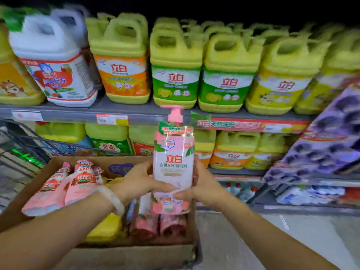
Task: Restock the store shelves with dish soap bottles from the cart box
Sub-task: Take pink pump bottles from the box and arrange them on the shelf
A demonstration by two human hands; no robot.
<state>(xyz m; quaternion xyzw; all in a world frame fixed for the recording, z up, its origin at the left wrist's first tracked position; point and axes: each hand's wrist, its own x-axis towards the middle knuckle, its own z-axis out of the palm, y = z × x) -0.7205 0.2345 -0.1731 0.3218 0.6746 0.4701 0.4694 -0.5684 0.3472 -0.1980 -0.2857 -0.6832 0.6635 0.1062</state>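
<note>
Head view is looking down over a cart toward stocked shelves. At far left, the wire cart (17, 145) is showing beside a cardboard box (101, 254), and pink refill pouches (64, 184) are leaning against the box's left side, with yellow packs (106, 228) and more pink bottles (155, 221) lying deeper in it. A pale bangle (112, 198) is sitting on the left wrist. The left hand (137, 182) is curling round the left side of a pink pump bottle (173, 162), thumb lying across its front. That dish soap bottle is standing upright in the air above the right end of the box, its pink pump reaching up in front of the shelf edge (78, 112). The right hand (202, 184) is gripping the bottle's right side, thumb pressing the lower front, so both hands are grasping it. Behind, yellow handled jugs (175, 65) are lining the upper shelf, a white jug (52, 61) standing among them at left, and more jugs are filling the shelf below. At far right, purple packs (331, 137) are stacked beside the shelving, blurred.
</note>
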